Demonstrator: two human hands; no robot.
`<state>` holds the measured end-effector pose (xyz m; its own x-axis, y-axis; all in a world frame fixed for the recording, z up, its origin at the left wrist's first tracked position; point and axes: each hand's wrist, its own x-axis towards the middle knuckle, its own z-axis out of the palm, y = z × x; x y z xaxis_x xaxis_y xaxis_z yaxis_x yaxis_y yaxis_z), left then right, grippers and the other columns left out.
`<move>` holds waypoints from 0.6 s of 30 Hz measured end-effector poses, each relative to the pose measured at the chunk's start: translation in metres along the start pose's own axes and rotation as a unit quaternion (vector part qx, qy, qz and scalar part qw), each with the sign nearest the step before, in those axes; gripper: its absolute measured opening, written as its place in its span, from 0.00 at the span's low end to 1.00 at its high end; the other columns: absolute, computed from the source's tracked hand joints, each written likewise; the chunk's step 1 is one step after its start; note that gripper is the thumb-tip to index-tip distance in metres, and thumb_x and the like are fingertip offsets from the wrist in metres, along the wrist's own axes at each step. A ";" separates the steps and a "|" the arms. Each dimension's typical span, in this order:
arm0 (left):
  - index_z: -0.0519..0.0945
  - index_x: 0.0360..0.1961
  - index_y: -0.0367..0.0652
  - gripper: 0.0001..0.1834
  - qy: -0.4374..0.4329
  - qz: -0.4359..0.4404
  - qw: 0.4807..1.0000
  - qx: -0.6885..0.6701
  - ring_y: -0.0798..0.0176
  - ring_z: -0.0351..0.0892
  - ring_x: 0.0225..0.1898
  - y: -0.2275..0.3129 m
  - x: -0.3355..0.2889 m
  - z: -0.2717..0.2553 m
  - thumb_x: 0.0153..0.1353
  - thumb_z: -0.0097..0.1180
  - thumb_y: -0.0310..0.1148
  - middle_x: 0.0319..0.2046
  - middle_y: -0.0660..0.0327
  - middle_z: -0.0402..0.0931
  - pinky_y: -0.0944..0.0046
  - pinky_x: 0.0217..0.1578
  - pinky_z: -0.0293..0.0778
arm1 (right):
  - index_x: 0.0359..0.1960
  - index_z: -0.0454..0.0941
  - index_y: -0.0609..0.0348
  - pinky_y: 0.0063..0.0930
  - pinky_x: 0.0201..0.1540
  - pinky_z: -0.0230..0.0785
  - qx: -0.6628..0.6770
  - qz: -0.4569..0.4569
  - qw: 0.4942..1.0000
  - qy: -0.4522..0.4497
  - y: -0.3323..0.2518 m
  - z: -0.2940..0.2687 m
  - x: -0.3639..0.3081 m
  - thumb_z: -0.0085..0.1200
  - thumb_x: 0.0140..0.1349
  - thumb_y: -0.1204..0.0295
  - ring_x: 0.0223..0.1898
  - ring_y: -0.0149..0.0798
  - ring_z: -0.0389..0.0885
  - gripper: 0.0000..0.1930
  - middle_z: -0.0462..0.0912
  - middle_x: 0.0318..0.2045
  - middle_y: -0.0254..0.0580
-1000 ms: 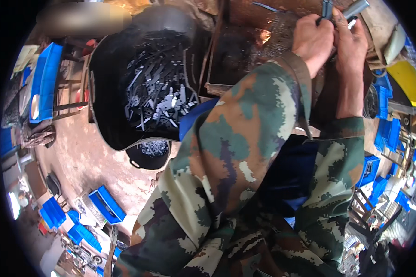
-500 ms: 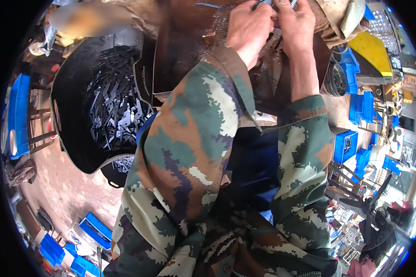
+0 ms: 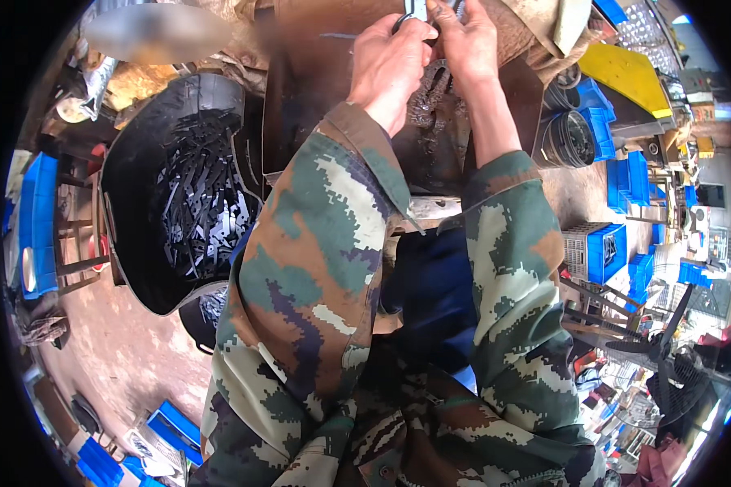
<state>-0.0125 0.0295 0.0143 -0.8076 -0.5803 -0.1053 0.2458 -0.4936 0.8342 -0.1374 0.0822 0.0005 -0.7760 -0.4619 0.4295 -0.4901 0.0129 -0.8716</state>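
Two crowding things: black bin [image 3: 130, 203] left, blue crates [image 3: 605, 247] right.

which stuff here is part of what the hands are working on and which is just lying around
In hand:
- left hand and right hand, both pinching a small metal piece at the top edge
- dark metal tray under the hands
- black tub of flat metal strips, at the person's left

Lying about:
- blue crates on the right
- yellow sheet
- blue bins on the floor
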 end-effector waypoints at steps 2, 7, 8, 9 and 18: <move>0.79 0.36 0.39 0.08 -0.007 0.012 0.999 0.033 0.79 0.57 0.14 0.002 -0.002 -0.001 0.65 0.53 0.32 0.19 0.70 0.67 0.74 0.15 0.53 | 0.35 0.75 0.58 0.21 0.26 0.66 0.004 0.033 0.999 -0.001 -0.003 -0.002 -0.004 0.55 0.68 0.72 0.24 0.23 0.71 0.05 0.76 0.24 0.29; 0.82 0.43 0.42 0.10 -0.019 0.064 0.988 0.136 0.81 0.56 0.15 -0.002 0.013 -0.017 0.66 0.57 0.36 0.21 0.73 0.70 0.76 0.15 0.52 | 0.40 0.75 0.65 0.25 0.17 0.68 0.036 0.062 0.997 -0.039 -0.003 -0.012 -0.023 0.60 0.64 0.68 0.16 0.28 0.74 0.12 0.81 0.27 0.38; 0.82 0.43 0.42 0.10 -0.023 0.066 0.988 0.137 0.81 0.56 0.15 -0.006 0.016 -0.021 0.66 0.57 0.36 0.21 0.73 0.70 0.76 0.15 0.52 | 0.41 0.75 0.64 0.24 0.16 0.67 0.051 0.076 0.995 -0.047 0.001 -0.015 -0.030 0.61 0.64 0.68 0.16 0.28 0.73 0.12 0.80 0.28 0.37; 0.82 0.43 0.43 0.11 -0.004 0.084 0.983 0.165 0.82 0.57 0.15 -0.010 0.019 -0.030 0.65 0.58 0.36 0.21 0.73 0.70 0.76 0.15 0.52 | 0.42 0.76 0.63 0.24 0.17 0.67 0.051 0.105 0.991 -0.068 -0.008 -0.016 -0.042 0.62 0.64 0.68 0.16 0.27 0.73 0.12 0.80 0.29 0.37; 0.86 0.42 0.42 0.11 -0.043 0.129 0.931 0.338 0.78 0.68 0.27 -0.024 0.034 -0.057 0.65 0.60 0.36 0.24 0.70 0.76 0.72 0.28 0.63 | 0.38 0.80 0.56 0.33 0.33 0.76 -0.126 -0.203 0.924 -0.298 -0.023 -0.069 -0.133 0.66 0.53 0.76 0.30 0.44 0.82 0.11 0.84 0.34 0.40</move>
<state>-0.0153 -0.0153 -0.0404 -0.8154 -0.5546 0.1657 0.0682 0.1922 0.9790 -0.0505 0.2047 -0.0205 -0.1875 -0.8794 0.4376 -0.8282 -0.0979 -0.5517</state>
